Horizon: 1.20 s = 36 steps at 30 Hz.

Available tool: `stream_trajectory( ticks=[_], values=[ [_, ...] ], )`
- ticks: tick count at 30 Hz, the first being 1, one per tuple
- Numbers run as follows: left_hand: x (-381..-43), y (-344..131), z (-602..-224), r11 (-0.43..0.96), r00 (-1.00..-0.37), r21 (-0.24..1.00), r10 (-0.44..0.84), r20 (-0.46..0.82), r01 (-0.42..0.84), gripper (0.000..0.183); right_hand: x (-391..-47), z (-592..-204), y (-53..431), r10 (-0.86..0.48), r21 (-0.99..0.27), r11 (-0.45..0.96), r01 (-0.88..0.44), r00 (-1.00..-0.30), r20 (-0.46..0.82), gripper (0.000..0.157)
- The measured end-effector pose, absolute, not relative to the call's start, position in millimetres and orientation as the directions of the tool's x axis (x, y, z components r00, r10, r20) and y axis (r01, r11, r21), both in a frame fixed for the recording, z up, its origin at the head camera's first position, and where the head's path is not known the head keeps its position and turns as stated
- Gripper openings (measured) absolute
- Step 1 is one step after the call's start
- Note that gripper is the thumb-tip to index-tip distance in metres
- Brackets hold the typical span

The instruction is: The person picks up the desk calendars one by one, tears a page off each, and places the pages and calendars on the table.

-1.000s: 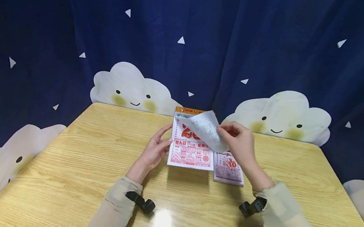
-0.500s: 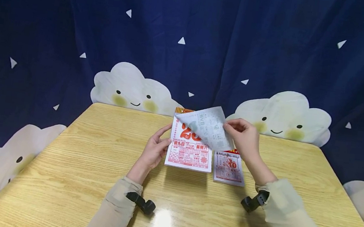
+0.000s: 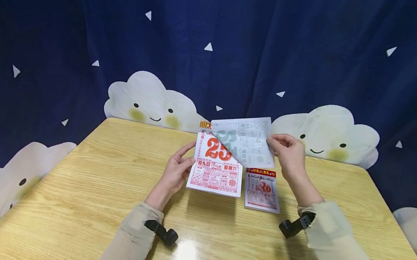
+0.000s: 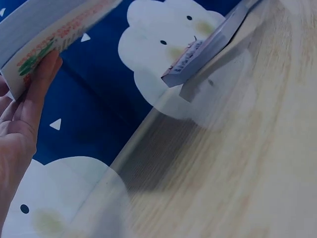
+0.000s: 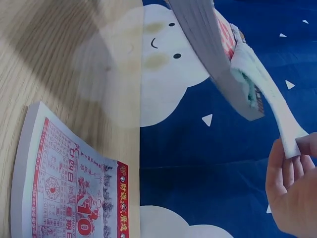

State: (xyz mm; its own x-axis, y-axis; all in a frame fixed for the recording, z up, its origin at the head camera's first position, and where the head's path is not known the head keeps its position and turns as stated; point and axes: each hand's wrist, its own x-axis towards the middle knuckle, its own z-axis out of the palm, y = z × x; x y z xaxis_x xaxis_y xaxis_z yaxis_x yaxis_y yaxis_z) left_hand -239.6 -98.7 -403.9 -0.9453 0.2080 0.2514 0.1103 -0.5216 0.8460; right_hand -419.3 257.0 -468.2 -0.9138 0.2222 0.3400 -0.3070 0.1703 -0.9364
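Note:
My left hand (image 3: 176, 171) grips the left edge of a thick tear-off calendar (image 3: 214, 178), thumb on its front, fingers behind. The calendar is held above the table, as its shadow and the left wrist view show, and its page reads a big red 25. My right hand (image 3: 289, 156) pinches a thin calendar page (image 3: 253, 141) by its right edge, between thumb and fingers. That page is folded up and to the right, its pale back showing, and it covers most of the calendar's orange header. In the right wrist view the page (image 5: 265, 84) runs from the calendar's top to my fingertips.
A smaller calendar (image 3: 262, 192) with a red header and the number 10 lies on the wooden table (image 3: 107, 204), right of the held one. Behind the table hangs a dark blue curtain (image 3: 234, 43) with white clouds. Wrist cameras (image 3: 166, 233) sit on both sleeves.
My right hand has moved right and slightly up, drawing the page further across so that the whole 25 shows. The held calendar has shifted slightly left; the small calendar's red header has come into view.

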Motion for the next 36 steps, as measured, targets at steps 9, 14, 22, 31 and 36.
stream_trajectory(
  ticks=[9,14,22,31,36],
  values=[
    [-238,-98,-402,-0.510,-0.936,0.853,0.233,0.262,0.111,0.054,-331,-372,217,0.118,-0.955,0.204,-0.216,-0.963,0.243,0.030],
    [-238,-96,-400,-0.497,-0.932,0.858,0.234,0.277,0.131,0.055,-267,-305,183,0.138,-0.919,0.354,-0.174,-0.962,0.235,0.031],
    [-238,-94,-400,-0.471,-0.941,0.873,0.221,0.257,0.128,0.054,-264,-295,180,0.148,-0.899,0.413,-0.149,-0.963,0.227,0.033],
    [-237,-91,-403,-0.527,-0.926,0.836,0.218,0.309,0.155,0.050,-266,-292,190,0.163,-0.978,0.165,-0.126,-0.975,0.153,0.010],
    [-236,-92,-402,-0.527,-0.935,0.840,0.221,0.278,0.125,0.051,-265,-291,189,0.104,-0.979,0.169,-0.116,-0.985,0.134,0.018]
  ],
)
